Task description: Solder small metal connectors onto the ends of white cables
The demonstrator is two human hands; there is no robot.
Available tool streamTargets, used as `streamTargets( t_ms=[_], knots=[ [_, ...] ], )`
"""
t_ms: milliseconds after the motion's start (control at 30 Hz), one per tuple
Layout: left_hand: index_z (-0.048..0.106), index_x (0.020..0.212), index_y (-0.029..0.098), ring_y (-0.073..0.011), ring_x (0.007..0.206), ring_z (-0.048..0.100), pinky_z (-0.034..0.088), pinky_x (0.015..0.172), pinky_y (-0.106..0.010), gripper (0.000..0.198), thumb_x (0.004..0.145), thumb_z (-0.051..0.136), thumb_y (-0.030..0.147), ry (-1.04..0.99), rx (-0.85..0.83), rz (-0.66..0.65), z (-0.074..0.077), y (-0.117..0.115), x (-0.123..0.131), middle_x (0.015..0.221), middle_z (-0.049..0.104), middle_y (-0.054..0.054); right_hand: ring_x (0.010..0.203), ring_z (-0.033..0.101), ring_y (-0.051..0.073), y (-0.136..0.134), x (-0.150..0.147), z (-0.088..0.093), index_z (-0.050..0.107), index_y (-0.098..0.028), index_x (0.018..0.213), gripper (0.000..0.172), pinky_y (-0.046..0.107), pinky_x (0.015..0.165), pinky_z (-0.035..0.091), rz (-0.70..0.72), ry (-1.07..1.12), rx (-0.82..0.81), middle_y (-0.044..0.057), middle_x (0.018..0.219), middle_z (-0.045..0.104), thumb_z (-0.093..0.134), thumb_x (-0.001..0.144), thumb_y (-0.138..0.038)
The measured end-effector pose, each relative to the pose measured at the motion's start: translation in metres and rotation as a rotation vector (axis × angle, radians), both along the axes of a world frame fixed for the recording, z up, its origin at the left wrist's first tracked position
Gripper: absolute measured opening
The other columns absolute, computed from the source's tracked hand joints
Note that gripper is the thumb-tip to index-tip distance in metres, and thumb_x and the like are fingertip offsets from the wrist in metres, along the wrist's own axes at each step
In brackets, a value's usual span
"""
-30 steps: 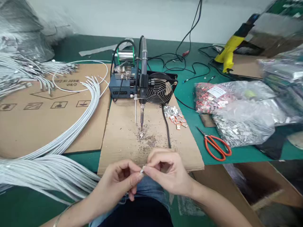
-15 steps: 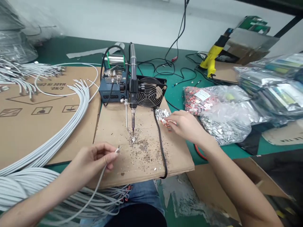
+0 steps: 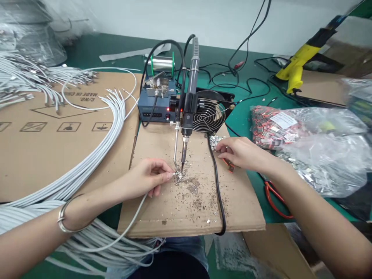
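Observation:
My left hand (image 3: 152, 176) pinches a light grey cable (image 3: 136, 217) close to its stripped end. That end is at the tip of the soldering iron (image 3: 190, 95), which hangs point-down in a stand above a patch of solder bits (image 3: 180, 177). My right hand (image 3: 238, 151) is over a small pile of metal connector pieces (image 3: 214, 142), thumb and fingers drawn together. Whatever lies between those fingertips is too small or hidden to make out. Several orange-and-metal connectors (image 3: 230, 166) lie under that hand on the cardboard (image 3: 241, 201).
Behind the iron stand a blue soldering station (image 3: 155, 110), a solder wire spool (image 3: 162, 64) and a fan (image 3: 207, 116). A black cord (image 3: 217, 186) crosses the board. Bagged connectors (image 3: 269, 128) and red-handled scissors or pliers (image 3: 276, 201) are right; cable bundles (image 3: 101, 155) left.
My left hand has brought the cable end forward and right to the iron's tip. My right hand remains by the connector piles. The view has shifted, and red lights now show on the station.

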State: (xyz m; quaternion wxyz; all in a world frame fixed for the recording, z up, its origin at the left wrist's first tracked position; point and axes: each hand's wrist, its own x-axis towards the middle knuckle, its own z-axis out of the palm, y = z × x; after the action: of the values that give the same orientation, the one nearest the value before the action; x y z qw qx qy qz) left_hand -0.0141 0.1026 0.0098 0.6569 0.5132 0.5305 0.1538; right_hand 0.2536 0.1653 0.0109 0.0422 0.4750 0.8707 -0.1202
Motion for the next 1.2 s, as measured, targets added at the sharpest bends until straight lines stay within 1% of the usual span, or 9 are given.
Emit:
streamTargets(
  t_ms=[300, 400, 533, 600, 700, 833, 933, 1033, 1200],
  knots=[
    [0.054, 0.074, 0.014, -0.0055, 0.033, 0.045, 0.031, 0.034, -0.014, 0.005, 0.078, 0.054, 0.018, -0.040, -0.002, -0.038, -0.002, 0.000, -0.003, 0.039, 0.047, 0.009, 0.058, 0.059, 0.017, 0.007, 0.005, 0.004, 0.062, -0.018, 0.063, 0.012, 0.026, 0.052, 0.038, -0.016, -0.064, -0.046, 0.003, 0.062, 0.066, 0.057, 0.075, -0.017],
    [0.055, 0.074, 0.014, -0.0056, 0.033, 0.045, 0.031, 0.034, -0.015, 0.006, 0.078, 0.054, 0.019, -0.058, 0.002, -0.046, -0.003, 0.000, -0.003, 0.040, 0.048, 0.009, 0.055, 0.059, 0.016, 0.005, 0.005, 0.010, 0.063, -0.017, 0.068, 0.010, 0.026, 0.052, 0.038, -0.015, -0.055, -0.059, 0.002, 0.060, 0.066, 0.057, 0.076, -0.017],
    [0.056, 0.075, 0.014, -0.0053, 0.034, 0.046, 0.032, 0.035, -0.015, 0.005, 0.078, 0.054, 0.018, -0.079, -0.004, -0.045, -0.003, -0.001, -0.001, 0.041, 0.048, 0.009, 0.064, 0.062, 0.018, -0.009, 0.000, 0.017, 0.065, -0.014, 0.093, 0.020, 0.028, 0.059, 0.043, -0.023, 0.168, 0.027, 0.006, 0.074, 0.069, 0.049, 0.081, -0.017],
    [0.056, 0.077, 0.014, -0.0048, 0.034, 0.045, 0.032, 0.035, -0.014, 0.005, 0.079, 0.054, 0.018, -0.078, -0.021, -0.034, -0.002, -0.001, 0.000, 0.042, 0.049, 0.009, 0.067, 0.062, 0.017, -0.020, -0.006, 0.018, 0.065, -0.015, 0.091, 0.019, 0.028, 0.060, 0.044, -0.012, 0.331, 0.009, 0.007, 0.078, 0.068, 0.048, 0.083, -0.020],
    [0.057, 0.079, 0.014, -0.0045, 0.033, 0.044, 0.032, 0.034, -0.014, 0.005, 0.079, 0.055, 0.018, -0.083, -0.029, -0.027, -0.002, -0.001, 0.000, 0.044, 0.049, 0.009, 0.063, 0.057, 0.014, -0.038, -0.022, 0.015, 0.061, -0.017, 0.080, 0.012, 0.025, 0.058, 0.043, -0.004, 0.508, -0.144, 0.003, 0.073, 0.064, 0.052, 0.084, -0.024],
    [0.056, 0.074, 0.015, -0.0045, 0.032, 0.042, 0.030, 0.034, -0.014, 0.007, 0.079, 0.055, 0.020, -0.088, 0.008, -0.030, -0.002, -0.001, -0.001, 0.039, 0.048, 0.009, 0.060, 0.051, 0.012, -0.052, -0.046, 0.006, 0.057, -0.018, 0.075, 0.012, 0.025, 0.055, 0.040, -0.023, 0.591, -0.288, 0.000, 0.068, 0.057, 0.055, 0.084, -0.026],
    [0.056, 0.072, 0.016, -0.0047, 0.032, 0.042, 0.031, 0.034, -0.013, 0.011, 0.080, 0.055, 0.023, -0.069, 0.029, -0.018, -0.002, -0.001, -0.002, 0.035, 0.046, 0.010, 0.054, 0.050, 0.010, -0.056, -0.059, -0.004, 0.055, -0.018, 0.073, 0.011, 0.022, 0.049, 0.040, -0.196, 0.751, -0.536, -0.002, 0.063, 0.055, 0.057, 0.082, -0.025],
    [0.058, 0.075, 0.015, -0.0058, 0.032, 0.044, 0.033, 0.034, -0.013, 0.012, 0.080, 0.056, 0.025, -0.063, -0.017, -0.025, -0.003, -0.001, -0.002, 0.036, 0.048, 0.008, 0.055, 0.058, 0.009, -0.057, -0.067, -0.011, 0.054, -0.016, 0.075, 0.012, 0.022, 0.052, 0.049, -0.400, 0.960, -0.808, -0.002, 0.061, 0.058, 0.064, 0.076, -0.023],
    [0.061, 0.082, 0.014, -0.0062, 0.032, 0.047, 0.035, 0.033, -0.014, 0.011, 0.079, 0.057, 0.024, -0.079, -0.089, -0.005, -0.006, -0.001, -0.003, 0.041, 0.052, 0.007, 0.056, 0.065, 0.010, -0.058, -0.074, -0.016, 0.057, -0.015, 0.080, 0.020, 0.022, 0.057, 0.057, -0.602, 1.160, -0.979, -0.001, 0.063, 0.064, 0.072, 0.068, -0.021]
  ],
)
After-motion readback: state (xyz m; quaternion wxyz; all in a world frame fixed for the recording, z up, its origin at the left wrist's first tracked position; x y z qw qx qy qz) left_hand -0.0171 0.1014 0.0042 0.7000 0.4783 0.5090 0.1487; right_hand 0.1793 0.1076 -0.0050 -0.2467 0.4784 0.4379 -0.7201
